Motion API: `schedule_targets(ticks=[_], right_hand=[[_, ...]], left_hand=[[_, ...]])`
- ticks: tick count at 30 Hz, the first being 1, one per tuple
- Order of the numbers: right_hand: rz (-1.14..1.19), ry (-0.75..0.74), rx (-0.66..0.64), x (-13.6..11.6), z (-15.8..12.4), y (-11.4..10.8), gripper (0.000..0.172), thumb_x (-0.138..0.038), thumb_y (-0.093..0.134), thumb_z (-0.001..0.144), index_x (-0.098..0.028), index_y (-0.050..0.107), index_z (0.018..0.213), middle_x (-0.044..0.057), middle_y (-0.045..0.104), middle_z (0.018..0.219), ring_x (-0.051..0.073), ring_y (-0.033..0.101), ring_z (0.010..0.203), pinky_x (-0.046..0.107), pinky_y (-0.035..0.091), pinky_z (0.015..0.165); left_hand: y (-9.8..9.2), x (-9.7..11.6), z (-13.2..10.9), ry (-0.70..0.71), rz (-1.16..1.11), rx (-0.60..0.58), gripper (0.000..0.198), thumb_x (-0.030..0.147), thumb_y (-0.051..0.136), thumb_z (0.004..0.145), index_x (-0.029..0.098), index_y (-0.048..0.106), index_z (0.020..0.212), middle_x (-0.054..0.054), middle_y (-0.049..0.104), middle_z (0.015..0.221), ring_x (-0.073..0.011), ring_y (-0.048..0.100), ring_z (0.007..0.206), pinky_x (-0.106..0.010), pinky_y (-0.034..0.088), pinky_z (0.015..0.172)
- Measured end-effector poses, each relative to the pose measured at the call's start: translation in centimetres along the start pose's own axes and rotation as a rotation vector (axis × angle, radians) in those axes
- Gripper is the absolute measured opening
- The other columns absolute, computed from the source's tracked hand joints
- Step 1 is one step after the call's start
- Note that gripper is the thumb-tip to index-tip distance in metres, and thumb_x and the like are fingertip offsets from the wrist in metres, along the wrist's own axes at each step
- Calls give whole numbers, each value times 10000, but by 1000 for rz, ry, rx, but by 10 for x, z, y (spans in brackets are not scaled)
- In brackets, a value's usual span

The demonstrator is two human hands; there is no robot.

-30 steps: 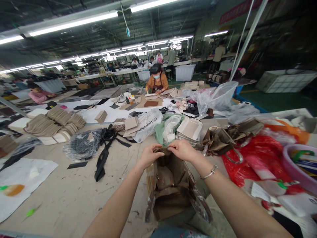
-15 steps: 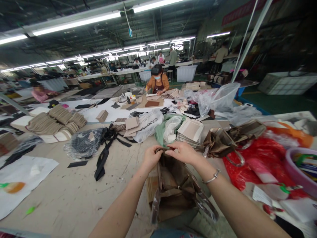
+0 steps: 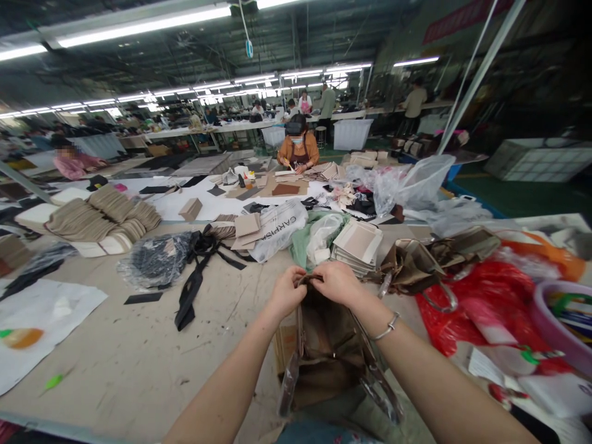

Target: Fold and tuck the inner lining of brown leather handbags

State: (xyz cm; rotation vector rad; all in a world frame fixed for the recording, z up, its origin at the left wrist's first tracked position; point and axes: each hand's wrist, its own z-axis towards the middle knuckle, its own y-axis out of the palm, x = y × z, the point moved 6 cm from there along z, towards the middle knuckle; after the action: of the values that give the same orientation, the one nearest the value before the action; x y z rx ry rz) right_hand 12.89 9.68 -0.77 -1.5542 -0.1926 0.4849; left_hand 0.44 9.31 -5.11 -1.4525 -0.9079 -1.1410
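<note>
Looking across a deep workshop, lit by ceiling tubes and occupied by co-workers. Working at a broad beige worktop, strewn with stacked beige pieces, black straps and red plastic. Handling a brown bag directly in front of the body, at the worktop's near side; aiming its open mouth upward and running its long axis from near to far, with plastic-wrapped handles drooping toward the body. Pinching its far rim with a narrowed left hand and, just beside, an equally narrowed right hand.
</note>
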Motion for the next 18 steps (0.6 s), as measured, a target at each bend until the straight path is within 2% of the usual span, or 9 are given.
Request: schedule_targets(ticks=[4, 8, 11, 14, 16, 18], right_hand=[[-35, -23, -40, 2, 2, 4, 171, -296, 537, 799, -231, 689, 846, 58, 699, 879, 198, 616, 825, 261, 400, 657], [-57, -18, -48, 7, 5, 8, 201, -338, 520, 824, -233, 693, 827, 63, 699, 864, 203, 619, 815, 267, 389, 643], [-44, -22, -36, 11, 7, 9, 268, -442, 527, 828, -234, 693, 796, 56, 696, 829, 195, 615, 784, 263, 371, 620], [25, -73, -36, 12, 5, 8, 343, -553, 597, 754, -226, 692, 791, 43, 690, 794, 187, 602, 768, 255, 359, 617], [105, -109, -8, 12, 1, 5, 365, -561, 588, 762, -221, 695, 843, 37, 689, 798, 176, 596, 761, 249, 357, 625], [179, -142, 39, 11, -4, 0, 342, -503, 520, 835, -220, 691, 926, 37, 694, 828, 163, 596, 765, 245, 363, 648]], left_hand=[[3, -1, -3, 54, 10, -4, 219, 131, 574, 704, 156, 564, 921, -18, 675, 789, -139, 638, 728, -233, 495, 671], [2, 3, -2, 135, 93, 73, 146, 248, 586, 767, 167, 642, 875, -33, 693, 857, -154, 635, 788, -256, 496, 753], [1, 8, 0, 144, 202, 128, 146, 268, 565, 790, 181, 669, 843, -21, 697, 808, -158, 628, 753, -253, 488, 715], [2, 13, 0, 144, 263, 145, 154, 271, 545, 806, 190, 676, 824, -14, 699, 791, -156, 625, 733, -250, 476, 690], [2, 16, 1, 145, 287, 140, 153, 255, 535, 808, 195, 675, 829, -11, 699, 793, -156, 626, 734, -251, 470, 691], [0, 18, 1, 137, 305, 139, 151, 232, 530, 803, 198, 674, 830, -10, 698, 787, -160, 625, 735, -255, 465, 690]])
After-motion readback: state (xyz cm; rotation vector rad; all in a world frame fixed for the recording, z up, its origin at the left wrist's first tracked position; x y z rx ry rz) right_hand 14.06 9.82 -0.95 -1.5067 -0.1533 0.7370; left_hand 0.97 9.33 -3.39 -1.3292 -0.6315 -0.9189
